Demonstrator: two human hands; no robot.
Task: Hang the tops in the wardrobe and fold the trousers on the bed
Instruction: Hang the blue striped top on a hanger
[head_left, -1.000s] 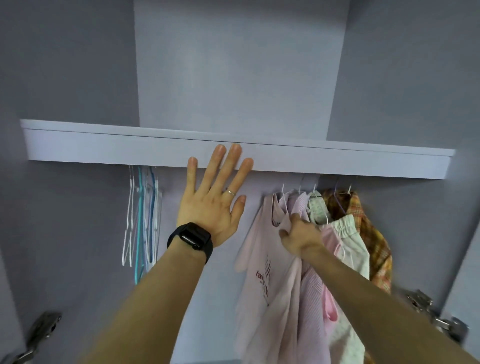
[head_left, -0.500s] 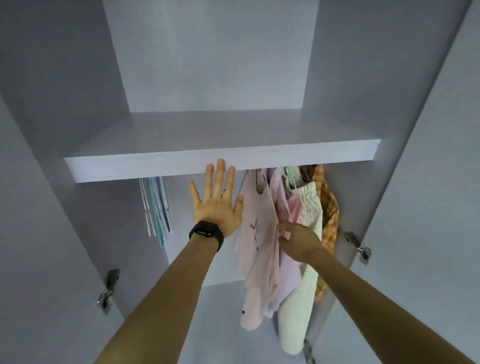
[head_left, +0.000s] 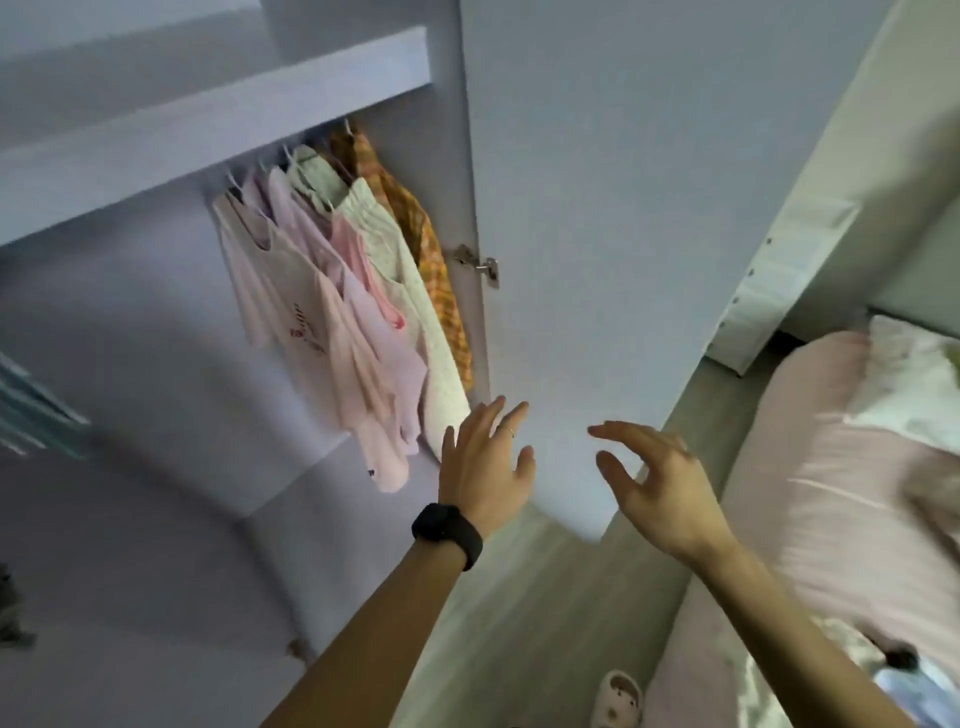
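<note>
Several tops (head_left: 332, 306) hang in a row under the wardrobe shelf (head_left: 218, 124): pale pink ones in front, a white spotted one (head_left: 415, 312) and an orange checked one (head_left: 431, 249) at the right end. My left hand (head_left: 485, 462), with a black watch on the wrist, is raised with fingers spread and holds nothing. My right hand (head_left: 660, 483) hovers beside it, fingers loosely bent and empty. Both hands are in front of the open wardrobe door (head_left: 597, 234), below and right of the clothes. The pink bed (head_left: 841, 493) lies at the right.
The wardrobe door stands open with a metal hinge (head_left: 480, 265) near the clothes. Empty hangers (head_left: 31, 410) show at the far left edge. A slipper (head_left: 618, 699) lies on the grey floor beside the bed. A white pillow (head_left: 914, 384) and a crumpled garment (head_left: 904, 675) are on the bed.
My right hand let go of the hanging pink top. Both hands dropped away from the rail, and my view swung right and down towards the door and the bed.
</note>
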